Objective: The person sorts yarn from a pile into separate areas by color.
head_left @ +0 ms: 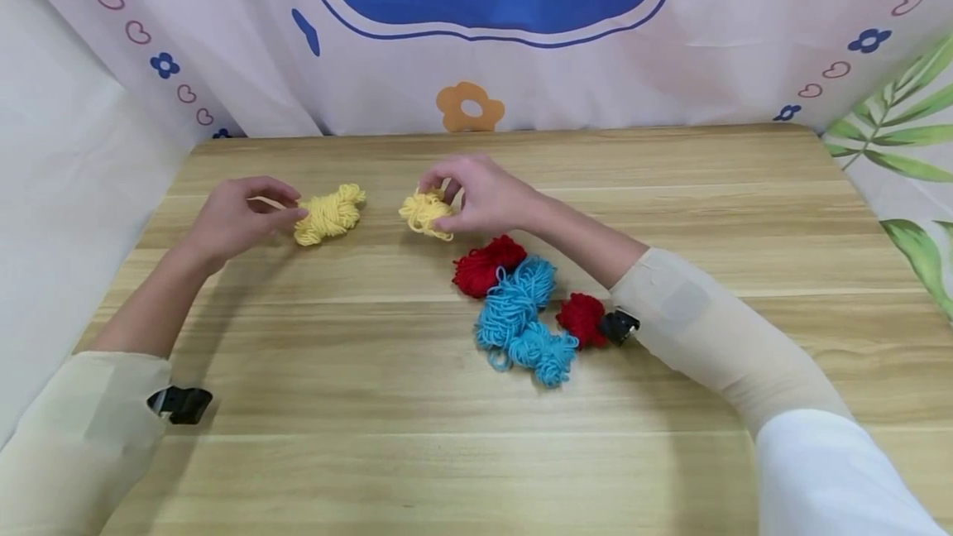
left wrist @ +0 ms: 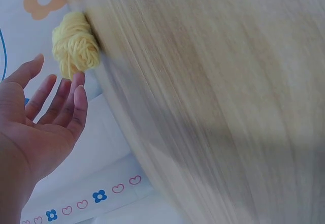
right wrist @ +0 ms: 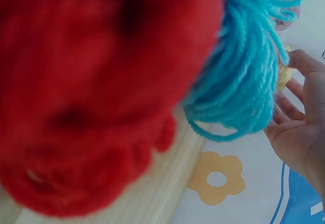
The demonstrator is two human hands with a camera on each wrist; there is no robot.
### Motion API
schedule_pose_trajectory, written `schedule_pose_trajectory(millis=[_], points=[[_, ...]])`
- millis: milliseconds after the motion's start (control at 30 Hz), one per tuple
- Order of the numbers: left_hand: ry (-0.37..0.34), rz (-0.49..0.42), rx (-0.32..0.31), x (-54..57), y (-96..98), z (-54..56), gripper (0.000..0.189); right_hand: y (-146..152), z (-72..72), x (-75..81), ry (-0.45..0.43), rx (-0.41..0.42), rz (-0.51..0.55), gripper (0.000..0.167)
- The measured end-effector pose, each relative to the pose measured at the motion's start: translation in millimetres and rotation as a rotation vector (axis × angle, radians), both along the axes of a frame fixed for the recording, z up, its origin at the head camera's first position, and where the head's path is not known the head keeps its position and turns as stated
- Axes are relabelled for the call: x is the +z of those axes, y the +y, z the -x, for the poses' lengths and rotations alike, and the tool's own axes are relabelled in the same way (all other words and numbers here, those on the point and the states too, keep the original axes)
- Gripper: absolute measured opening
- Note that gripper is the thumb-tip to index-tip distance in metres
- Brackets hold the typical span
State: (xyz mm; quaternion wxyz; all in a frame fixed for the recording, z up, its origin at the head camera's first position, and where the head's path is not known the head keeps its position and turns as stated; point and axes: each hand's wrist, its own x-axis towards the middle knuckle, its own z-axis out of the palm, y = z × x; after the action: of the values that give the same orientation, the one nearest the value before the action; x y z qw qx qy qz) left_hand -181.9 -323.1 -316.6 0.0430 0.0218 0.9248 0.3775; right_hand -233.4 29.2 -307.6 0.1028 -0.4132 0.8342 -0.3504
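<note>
At the table's back left lies a yellow yarn bundle (head_left: 328,215), also in the left wrist view. My left hand (head_left: 241,217) is at its left end, fingers loosely spread and fingertips at the yarn; the left wrist view shows the thumb apart from it. A second, smaller yellow yarn bundle (head_left: 426,212) is between the thumb and fingers of my right hand (head_left: 484,193), which pinches it from above. In the right wrist view, the blue yarn (right wrist: 238,76) hides most of that yellow bundle beside my right hand (right wrist: 304,117).
Right of centre lie a red yarn bundle (head_left: 487,265), a large blue one (head_left: 514,304), a small blue one (head_left: 545,352) and another red one (head_left: 582,319) under my right forearm. A printed curtain (head_left: 387,81) stands behind the wooden table (head_left: 335,404).
</note>
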Motion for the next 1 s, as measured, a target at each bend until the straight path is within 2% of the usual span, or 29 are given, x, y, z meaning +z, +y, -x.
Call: schedule_pose_trajectory(millis=[567, 1000], points=[[0.011, 0.024, -0.01, 5.4, 1.9, -8.0, 0.038, -15.0, 2.5, 9.5, -0.01, 0.032, -0.04, 0.041], [0.02, 0.045, -0.022, 4.9, -1.4, -13.7, 0.037, -33.8, 5.4, 7.8, 0.014, 0.069, -0.075, 0.04]])
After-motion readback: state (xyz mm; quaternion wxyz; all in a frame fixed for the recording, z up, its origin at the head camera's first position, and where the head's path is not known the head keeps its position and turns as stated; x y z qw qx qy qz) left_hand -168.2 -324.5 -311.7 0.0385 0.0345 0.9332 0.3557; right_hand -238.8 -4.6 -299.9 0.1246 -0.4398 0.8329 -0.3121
